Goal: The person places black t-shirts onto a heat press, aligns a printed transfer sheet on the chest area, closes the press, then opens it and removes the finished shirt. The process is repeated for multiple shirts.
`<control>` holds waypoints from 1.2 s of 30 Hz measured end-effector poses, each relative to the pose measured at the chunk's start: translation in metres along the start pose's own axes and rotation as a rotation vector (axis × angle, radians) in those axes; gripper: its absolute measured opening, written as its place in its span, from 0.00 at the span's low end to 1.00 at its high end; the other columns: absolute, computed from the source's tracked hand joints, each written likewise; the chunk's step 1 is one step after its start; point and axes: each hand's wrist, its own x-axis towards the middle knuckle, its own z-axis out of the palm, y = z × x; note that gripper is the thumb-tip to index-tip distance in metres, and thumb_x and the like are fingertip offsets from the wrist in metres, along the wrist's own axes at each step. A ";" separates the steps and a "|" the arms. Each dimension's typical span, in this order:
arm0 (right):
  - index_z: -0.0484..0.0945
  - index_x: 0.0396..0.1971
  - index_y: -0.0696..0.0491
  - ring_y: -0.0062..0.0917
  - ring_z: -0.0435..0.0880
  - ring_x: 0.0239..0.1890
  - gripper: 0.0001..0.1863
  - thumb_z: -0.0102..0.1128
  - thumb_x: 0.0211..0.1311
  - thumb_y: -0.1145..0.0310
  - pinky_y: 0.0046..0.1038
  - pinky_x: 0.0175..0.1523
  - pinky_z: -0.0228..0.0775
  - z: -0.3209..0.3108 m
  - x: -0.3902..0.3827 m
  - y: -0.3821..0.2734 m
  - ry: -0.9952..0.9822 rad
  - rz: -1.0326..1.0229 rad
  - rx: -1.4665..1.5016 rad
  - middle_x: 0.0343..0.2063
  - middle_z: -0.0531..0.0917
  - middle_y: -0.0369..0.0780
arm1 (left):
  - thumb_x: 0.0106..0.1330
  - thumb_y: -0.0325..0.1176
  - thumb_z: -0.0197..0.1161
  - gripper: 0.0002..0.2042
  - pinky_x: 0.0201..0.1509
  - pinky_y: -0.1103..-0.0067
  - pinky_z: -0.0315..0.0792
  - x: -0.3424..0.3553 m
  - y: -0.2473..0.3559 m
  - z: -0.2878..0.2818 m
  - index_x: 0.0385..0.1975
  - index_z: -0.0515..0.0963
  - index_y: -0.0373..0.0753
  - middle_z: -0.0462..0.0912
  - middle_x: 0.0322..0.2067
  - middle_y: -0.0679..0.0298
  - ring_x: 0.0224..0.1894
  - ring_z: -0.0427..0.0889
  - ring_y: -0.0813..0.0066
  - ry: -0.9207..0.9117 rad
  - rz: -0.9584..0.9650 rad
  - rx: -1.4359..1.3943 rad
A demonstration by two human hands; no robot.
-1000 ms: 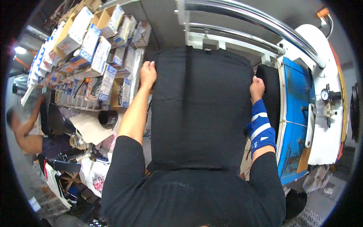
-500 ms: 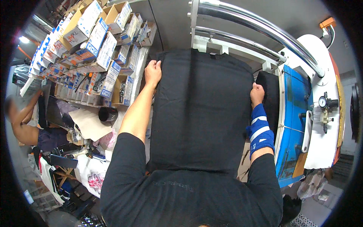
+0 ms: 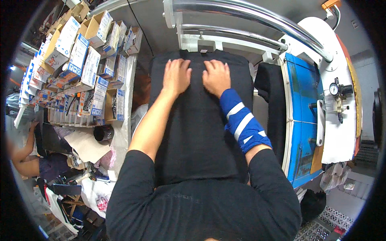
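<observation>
A black T-shirt (image 3: pixel 197 132) lies spread over a flat board in front of me, with a small pale label at its far collar edge. Near that far end, my left hand (image 3: pixel 177 78) rests palm down on the cloth, fingers stretched out. Level with it, a short gap to the right, my right hand (image 3: pixel 216 77) lies on the shirt too, its fingers extended. Neither hand grips anything. Around my right forearm sits a blue wrap (image 3: pixel 243 120) with white stripes.
Open cardboard boxes (image 3: pixel 86 66) stand stacked on the left. Chrome bars (image 3: pixel 241 12) cross beyond the shirt. To the right are a folded black cloth (image 3: pixel 275 104), a blue panel (image 3: pixel 305 120) and a pressure gauge (image 3: pixel 333 88). Another person (image 3: pixel 28 158) is at far left.
Both hands have left the shirt's side edges, moved inward and now lie flat near the collar. The shirt looks narrower and smoother over the board. My view has shifted slightly.
</observation>
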 end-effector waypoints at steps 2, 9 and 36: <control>0.83 0.43 0.52 0.43 0.82 0.48 0.16 0.58 0.61 0.60 0.47 0.58 0.71 -0.010 0.005 0.033 0.072 0.011 -0.040 0.43 0.84 0.45 | 0.68 0.39 0.60 0.14 0.63 0.57 0.69 0.000 -0.032 -0.014 0.46 0.83 0.38 0.84 0.45 0.54 0.52 0.80 0.51 -0.025 -0.071 0.029; 0.82 0.47 0.56 0.48 0.76 0.59 0.19 0.55 0.68 0.56 0.48 0.64 0.68 -0.051 -0.024 0.156 -0.080 0.382 -0.275 0.54 0.80 0.51 | 0.73 0.41 0.56 0.17 0.64 0.58 0.68 -0.043 -0.110 -0.057 0.49 0.80 0.34 0.80 0.53 0.48 0.58 0.77 0.46 -0.010 -0.359 0.076; 0.82 0.48 0.58 0.24 0.84 0.46 0.12 0.64 0.72 0.67 0.29 0.57 0.74 -0.178 -0.434 0.063 -0.052 1.365 1.492 0.43 0.87 0.39 | 0.71 0.35 0.67 0.21 0.59 0.74 0.75 -0.436 0.006 -0.157 0.59 0.75 0.30 0.84 0.54 0.60 0.52 0.83 0.71 -0.248 -1.244 -1.488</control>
